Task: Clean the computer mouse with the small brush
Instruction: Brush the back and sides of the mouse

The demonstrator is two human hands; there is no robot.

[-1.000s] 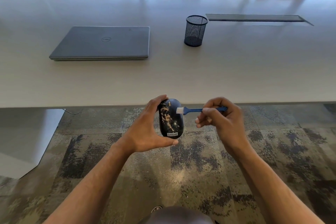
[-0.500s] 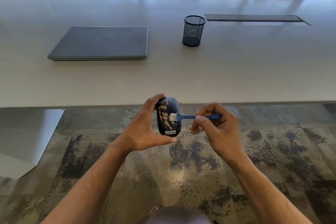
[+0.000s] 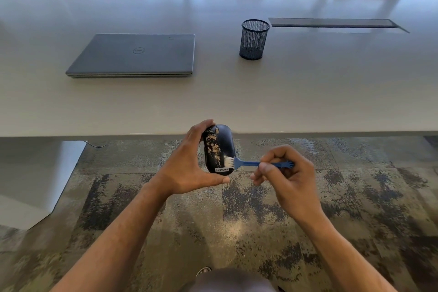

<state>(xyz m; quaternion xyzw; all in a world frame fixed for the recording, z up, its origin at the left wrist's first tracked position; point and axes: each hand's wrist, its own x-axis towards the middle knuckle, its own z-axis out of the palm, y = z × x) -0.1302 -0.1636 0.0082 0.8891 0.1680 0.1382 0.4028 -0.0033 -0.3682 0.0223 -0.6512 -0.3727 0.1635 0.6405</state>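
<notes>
The table (image 3: 308,102) lay beyond both hands, its near edge just behind the left hand's fingertips, with a closed laptop (image 3: 135,54) and a mesh pen cup (image 3: 254,39) well beyond them. The left hand (image 3: 189,168) gripped the computer mouse (image 3: 219,147) lengthwise, fingers curled over its far end and thumb under its near end, holding it in the air above the carpet (image 3: 237,232). Pale speckled dust covered the side of the mouse nearer the palm. The right hand (image 3: 284,173) pinched the small brush (image 3: 248,163) by its blue handle, the white bristles touching the mouse near the thumb end. A hard stroke could probably have pushed the mouse out of that end-to-end hold and dropped it to the floor; loosened dust would likely have fallen onto the carpet or lap.
</notes>
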